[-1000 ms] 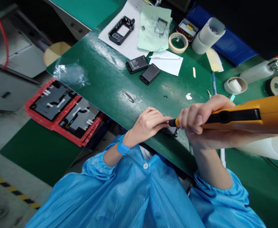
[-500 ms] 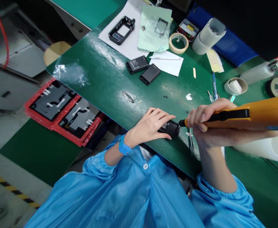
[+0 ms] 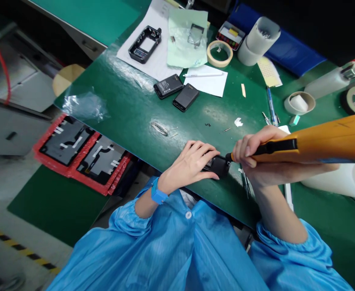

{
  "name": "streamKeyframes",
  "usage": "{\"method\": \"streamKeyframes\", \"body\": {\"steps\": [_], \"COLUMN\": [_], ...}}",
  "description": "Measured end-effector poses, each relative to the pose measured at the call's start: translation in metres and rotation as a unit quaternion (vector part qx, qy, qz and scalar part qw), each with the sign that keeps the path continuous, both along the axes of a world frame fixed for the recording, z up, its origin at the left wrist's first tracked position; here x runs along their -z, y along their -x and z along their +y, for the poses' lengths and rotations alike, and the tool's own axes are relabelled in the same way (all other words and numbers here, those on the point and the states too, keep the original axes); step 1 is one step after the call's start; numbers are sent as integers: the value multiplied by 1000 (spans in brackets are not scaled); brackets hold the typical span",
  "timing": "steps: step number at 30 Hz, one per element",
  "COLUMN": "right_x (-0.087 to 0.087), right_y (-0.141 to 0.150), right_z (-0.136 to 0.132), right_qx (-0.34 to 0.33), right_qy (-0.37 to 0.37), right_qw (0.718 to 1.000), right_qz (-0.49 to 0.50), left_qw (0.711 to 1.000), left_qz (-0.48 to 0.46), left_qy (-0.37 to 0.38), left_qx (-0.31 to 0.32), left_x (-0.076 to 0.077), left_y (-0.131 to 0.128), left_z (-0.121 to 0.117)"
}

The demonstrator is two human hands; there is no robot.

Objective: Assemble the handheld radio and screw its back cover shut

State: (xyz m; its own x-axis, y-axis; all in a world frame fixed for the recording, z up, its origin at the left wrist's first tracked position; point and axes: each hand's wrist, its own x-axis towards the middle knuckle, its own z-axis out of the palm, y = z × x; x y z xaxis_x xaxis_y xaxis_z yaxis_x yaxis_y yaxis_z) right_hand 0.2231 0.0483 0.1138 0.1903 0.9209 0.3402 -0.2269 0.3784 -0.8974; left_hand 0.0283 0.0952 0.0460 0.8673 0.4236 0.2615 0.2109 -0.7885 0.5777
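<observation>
My left hand [image 3: 192,165] lies over a small black handheld device [image 3: 220,165] near the bench's front edge. Its fingers and thumb straddle the casing, holding it against the green surface and hiding its left part. In my right hand [image 3: 254,155] is an orange electric screwdriver [image 3: 326,139], gripped near its nose and held almost level. The dark tip of the driver meets the device's right end; whether it sits in a screw I cannot tell. Metal tweezers [image 3: 246,184] lie just right of the device.
Two black battery packs [image 3: 186,97] and an open black casing [image 3: 144,44] lie farther back. A coiled wire [image 3: 159,128], a tape roll [image 3: 220,53] and a white tube holder [image 3: 258,42] are on the bench. Red-wrapped panels [image 3: 82,153] sit below its left edge.
My left hand has gone from pinching near the driver tip to lying over the device. The screwdriver backed off rightward, then came to the device's right end. The view has shifted slightly.
</observation>
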Motion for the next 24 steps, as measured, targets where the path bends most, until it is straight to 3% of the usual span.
{"method": "streamKeyframes", "body": {"steps": [4,9,13,18,24], "right_x": [-5,-19,-19,-15,-28], "right_y": [0,-1,-6,-9,-7], "right_z": [-3,-9,-11,-13,1], "right_qx": [-28,-20,-65,-49,-66], "right_qy": [5,102,76,93,54], "right_qw": [999,993,992,992,996], "right_qz": [-24,-52,-81,-71,-36], "left_qw": [1000,1000,1000,1000,1000], "left_qz": [8,6,12,14,-12], "left_qy": [4,6,10,7,-9], "left_qx": [3,2,3,4,-24], "left_x": [-2,-3,-4,-5,-1], "left_y": [-1,0,0,0,-1], "left_z": [0,-1,-1,-1,-5]}}
